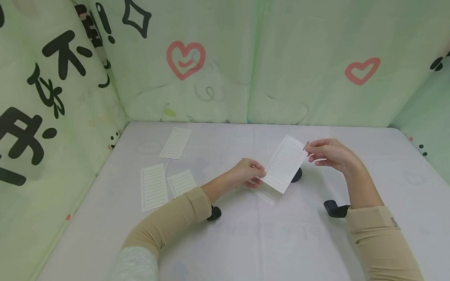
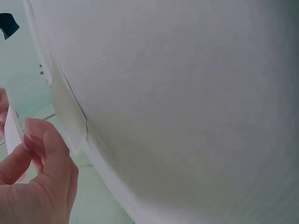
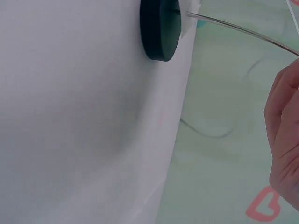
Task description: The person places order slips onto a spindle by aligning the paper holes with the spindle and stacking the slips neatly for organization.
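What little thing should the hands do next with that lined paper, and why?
Maybe the left hand should nudge the lined paper a bit toward the right hand. The left hand pinches one corner, while the right hand, near the opposite corner, seems to pinch the thin metal rod by the dark round base, which might hold it.

I see a rectangular, line-ruled white paper sheet [image 1: 286, 163] at the left grip [image 1: 247, 173], a thin grey rod [image 3: 233, 26] at the right grip [image 1: 329, 153].
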The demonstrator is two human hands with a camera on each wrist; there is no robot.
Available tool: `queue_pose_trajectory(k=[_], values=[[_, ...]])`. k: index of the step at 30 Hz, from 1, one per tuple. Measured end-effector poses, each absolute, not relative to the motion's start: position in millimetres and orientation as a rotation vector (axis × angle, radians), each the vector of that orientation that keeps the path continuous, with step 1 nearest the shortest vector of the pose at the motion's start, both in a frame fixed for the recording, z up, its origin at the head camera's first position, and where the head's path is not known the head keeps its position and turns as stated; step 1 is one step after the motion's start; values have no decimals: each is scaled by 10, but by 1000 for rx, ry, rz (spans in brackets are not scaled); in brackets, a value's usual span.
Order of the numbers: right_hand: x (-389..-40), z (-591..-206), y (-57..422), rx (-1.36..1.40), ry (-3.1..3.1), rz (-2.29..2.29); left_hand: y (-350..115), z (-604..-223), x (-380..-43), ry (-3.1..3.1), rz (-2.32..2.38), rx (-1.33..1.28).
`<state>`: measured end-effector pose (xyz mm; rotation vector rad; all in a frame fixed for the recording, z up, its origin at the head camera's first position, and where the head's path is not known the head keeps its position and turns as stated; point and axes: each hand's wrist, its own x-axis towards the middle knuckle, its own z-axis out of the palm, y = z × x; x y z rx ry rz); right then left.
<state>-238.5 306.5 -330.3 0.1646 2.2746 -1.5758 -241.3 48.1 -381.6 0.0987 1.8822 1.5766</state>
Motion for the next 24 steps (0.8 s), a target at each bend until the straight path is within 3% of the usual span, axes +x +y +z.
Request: queue_pose_trajectory(k=[24], values=[[-2622,-3667,3148,139,2162,-1277,392,-3959,-2484,1914,1385,-59]])
